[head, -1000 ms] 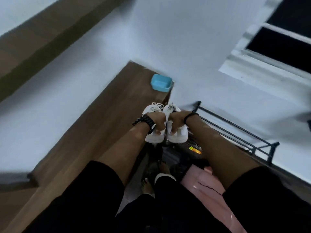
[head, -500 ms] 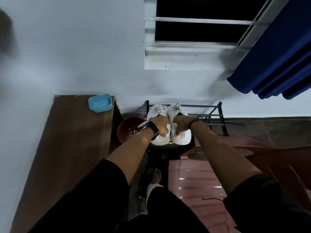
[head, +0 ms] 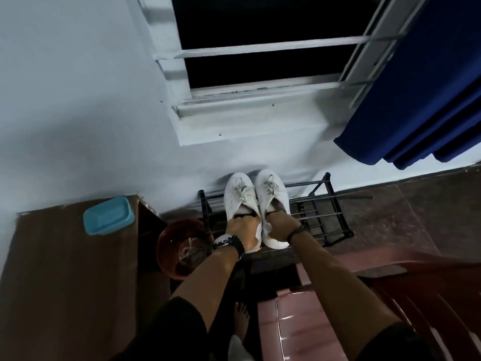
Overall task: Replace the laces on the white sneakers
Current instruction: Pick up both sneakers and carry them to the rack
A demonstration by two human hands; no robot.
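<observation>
Black rack (head: 322,220) under barred window (head: 260,48)

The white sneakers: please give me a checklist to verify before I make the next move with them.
1. Left hand grips left sneaker at its opening: ok.
2. Right hand grips right sneaker: ok.
3. Old laces still threaded and tied on both: ok.
4. Sneakers lifted free of the black rack: cannot tell.
5. New laces in view: not ok; only loose laces in the red basin, which could be old.
</observation>
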